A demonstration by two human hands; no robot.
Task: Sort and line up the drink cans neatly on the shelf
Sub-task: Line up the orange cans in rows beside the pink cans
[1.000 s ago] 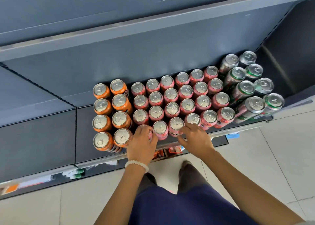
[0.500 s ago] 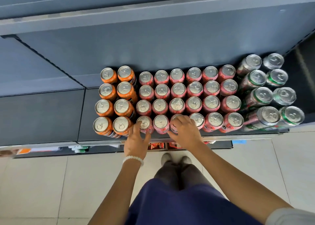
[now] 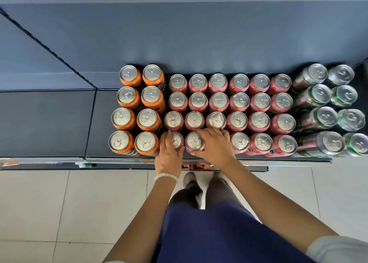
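Two hands work the front row of the pink cans (image 3: pixel 238 103) on the shelf (image 3: pixel 49 123). Since half a second ago the left hand (image 3: pixel 169 155) has closed from flat, spread fingers to a grip on the leftmost front pink can (image 3: pixel 176 140), and the right hand (image 3: pixel 214 145) has slid onto the second front can (image 3: pixel 195 141), thumb at its front, fingers curled over the hidden third. Orange cans (image 3: pixel 137 111) touch the block's left; green cans (image 3: pixel 326 111) stand right. Bare shelf lies left, and both gripped cans stand at the front edge.
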